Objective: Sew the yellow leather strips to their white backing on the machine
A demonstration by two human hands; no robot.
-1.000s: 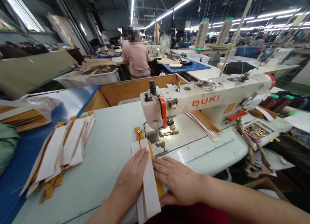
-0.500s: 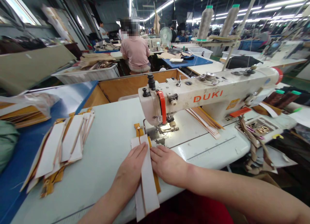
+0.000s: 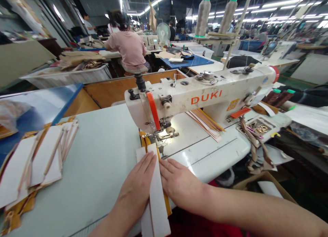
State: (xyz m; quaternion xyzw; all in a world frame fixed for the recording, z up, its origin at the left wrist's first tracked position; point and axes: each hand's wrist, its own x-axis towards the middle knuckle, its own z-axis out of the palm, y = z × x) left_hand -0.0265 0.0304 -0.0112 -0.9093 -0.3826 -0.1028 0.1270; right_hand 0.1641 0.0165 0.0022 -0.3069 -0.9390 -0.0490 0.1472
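Currently under the hands: a long white strip (image 3: 156,206) lying on a mustard-yellow strap (image 3: 166,204), both running from the table edge toward the needle of the DUKI sewing machine (image 3: 202,98).
Left hand (image 3: 135,184): open, fingers straight and together, lying flat on the white strip's left part; nothing gripped.
Right hand (image 3: 179,185): open, fingers spread a little, flat on the table top, fingertips touching the strip's right edge; nothing gripped.
Strip's place: directly in front of the machine's presser foot (image 3: 160,136), the strap's far end reaching under it.
Left of the machine: a pile of white strips with yellow edges (image 3: 43,158) on the pale sewing table (image 3: 102,151), beside a blue-edged board (image 3: 66,100).
Right of the needle: a bundle of tan and white strips (image 3: 205,126) on the machine bed.
Right of the machine: a tray of metal buckles (image 3: 261,129), with tan straps (image 3: 252,148) hanging over the table edge.
Above the machine: two thread cones (image 3: 202,16) on a stand.
Beyond the machine: a co-worker in a pink shirt (image 3: 125,47) sits at another machine, near a white fan (image 3: 163,32).
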